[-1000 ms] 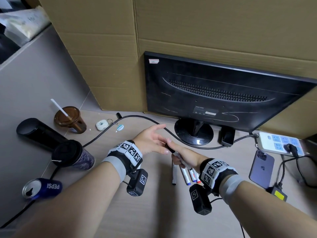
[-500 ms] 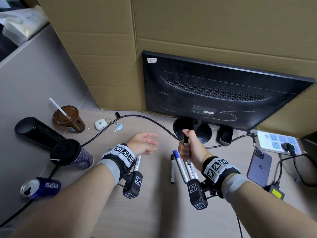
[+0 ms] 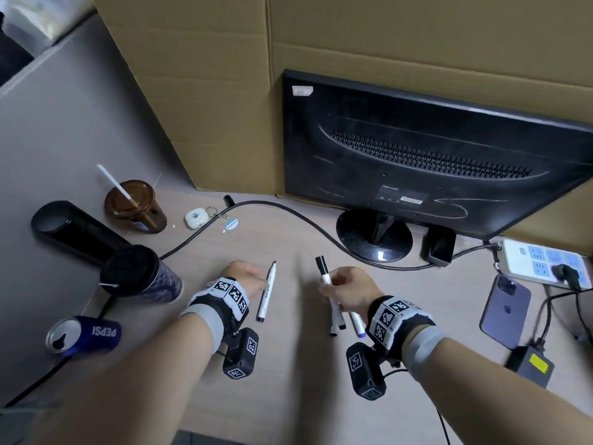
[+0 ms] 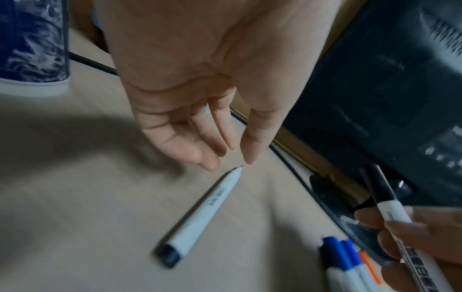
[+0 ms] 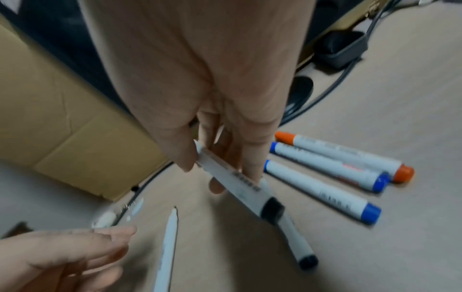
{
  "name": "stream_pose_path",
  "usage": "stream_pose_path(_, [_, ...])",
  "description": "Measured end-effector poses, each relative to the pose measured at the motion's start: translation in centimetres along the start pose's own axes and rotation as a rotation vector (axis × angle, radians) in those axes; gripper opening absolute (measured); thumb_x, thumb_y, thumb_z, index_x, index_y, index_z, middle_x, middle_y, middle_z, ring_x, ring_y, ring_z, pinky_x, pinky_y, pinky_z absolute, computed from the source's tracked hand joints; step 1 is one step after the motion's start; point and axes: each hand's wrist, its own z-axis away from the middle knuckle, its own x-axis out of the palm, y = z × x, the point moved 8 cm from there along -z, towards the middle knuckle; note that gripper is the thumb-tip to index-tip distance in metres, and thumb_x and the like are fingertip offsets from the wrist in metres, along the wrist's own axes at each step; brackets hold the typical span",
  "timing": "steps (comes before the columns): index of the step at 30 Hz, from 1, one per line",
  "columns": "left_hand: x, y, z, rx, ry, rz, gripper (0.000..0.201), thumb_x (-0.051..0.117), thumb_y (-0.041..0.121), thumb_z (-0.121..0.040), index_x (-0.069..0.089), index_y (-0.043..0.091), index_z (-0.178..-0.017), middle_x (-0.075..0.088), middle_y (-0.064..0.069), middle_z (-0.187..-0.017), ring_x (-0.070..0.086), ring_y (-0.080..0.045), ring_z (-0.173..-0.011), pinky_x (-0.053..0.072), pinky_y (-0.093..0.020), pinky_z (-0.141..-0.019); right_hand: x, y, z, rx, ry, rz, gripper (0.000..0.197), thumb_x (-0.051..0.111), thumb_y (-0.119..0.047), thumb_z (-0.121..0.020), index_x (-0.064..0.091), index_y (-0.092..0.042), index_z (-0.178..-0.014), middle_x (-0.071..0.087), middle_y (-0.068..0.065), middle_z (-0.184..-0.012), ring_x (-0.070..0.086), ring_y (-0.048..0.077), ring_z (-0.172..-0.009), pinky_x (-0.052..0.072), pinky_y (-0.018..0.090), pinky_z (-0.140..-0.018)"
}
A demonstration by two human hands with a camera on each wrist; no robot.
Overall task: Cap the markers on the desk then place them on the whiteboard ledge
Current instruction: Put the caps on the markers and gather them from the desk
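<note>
My right hand (image 3: 333,284) grips a white marker with a black cap (image 3: 322,268), holding it tilted just above the desk; the right wrist view shows its barrel (image 5: 240,181) between thumb and fingers. Below that hand lie a black marker (image 5: 297,243), two blue markers (image 5: 317,189) and an orange marker (image 5: 345,156), all capped. My left hand (image 3: 260,282) is open, fingertips (image 4: 212,166) right by the bare tip of an uncapped white marker (image 4: 200,217) that lies on the desk (image 3: 288,364). No whiteboard ledge is in view.
A monitor (image 3: 433,155) on a round stand stands behind the hands, with a black cable (image 3: 288,210) across the desk. At the left are a dark tumbler (image 3: 138,274), a Pepsi can (image 3: 86,334) and an iced drink (image 3: 134,207). A phone (image 3: 507,306) and power strip (image 3: 545,261) lie right.
The hands were together on the black marker, then parted. My right hand has lowered the capped marker toward the desk. My left hand has moved to the uncapped marker.
</note>
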Motion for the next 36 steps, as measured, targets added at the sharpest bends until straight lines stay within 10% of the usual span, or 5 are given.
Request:
stream_pose_path(8, [0.8, -2.3, -2.2, -0.028, -0.012, -0.137, 0.041, 0.089, 0.049, -0.048, 0.068, 0.027, -0.076, 0.077, 0.002, -0.082, 0.077, -0.022, -0.082, 0.062, -0.035, -0.086, 2.6, 0.9, -2.6, 0.023, 0.003, 0.306, 0.039, 0.085, -0.042, -0.071, 0.071, -0.007, -0.076, 0.079, 0.009, -0.071, 0.078, 0.023, -0.064, 0.067, 0.045, -0.072])
stream_pose_path(15, [0.9, -1.2, -2.6, -0.037, -0.044, -0.267, 0.026, 0.093, 0.033, -0.059, 0.077, 0.016, -0.069, 0.075, 0.001, -0.058, 0.077, -0.023, -0.067, 0.065, -0.032, -0.074, 3.7, 0.7, -3.3, -0.002, 0.086, 0.277, 0.068, 0.094, -0.04, -0.061, 0.047, -0.017, -0.105, 0.066, 0.004, -0.093, 0.072, 0.028, -0.086, 0.064, 0.047, -0.076])
stream_pose_path(26, [1.0, 0.5, -2.9, 0.033, -0.087, -0.174, 0.011, 0.081, 0.023, -0.066, 0.075, 0.021, -0.076, 0.079, -0.003, -0.068, 0.08, -0.02, -0.074, 0.066, -0.035, -0.078, 2.6, -0.9, -3.1, -0.073, 0.107, 0.21, 0.035, 0.076, -0.048, -0.088, 0.058, -0.018, -0.089, 0.074, 0.006, -0.078, 0.076, 0.026, -0.067, 0.065, 0.049, -0.072])
stream_pose_path(32, [1.8, 5.1, -0.8, 0.199, -0.19, 0.017, 0.02, 0.082, 0.009, -0.082, 0.074, 0.008, -0.1, 0.077, -0.011, -0.087, 0.071, -0.012, -0.064, 0.056, -0.017, -0.054, 2.4, -6.4, -1.9, -0.165, 0.016, -0.02, 0.042, 0.063, -0.053, -0.098, 0.069, -0.012, -0.108, 0.071, 0.003, -0.091, 0.072, 0.017, -0.053, 0.063, 0.031, -0.053])
stream_pose_path(36, [1.7, 7.5, -0.1, 0.265, -0.259, 0.059, 0.017, 0.085, 0.01, -0.081, 0.074, 0.013, -0.095, 0.078, -0.014, -0.092, 0.072, -0.018, -0.075, 0.062, -0.024, -0.069, 2.3, -7.7, -2.4, -0.195, -0.032, -0.036, 0.035, 0.062, -0.053, -0.097, 0.069, -0.019, -0.094, 0.072, 0.011, -0.082, 0.07, 0.027, -0.064, 0.066, 0.052, -0.062])
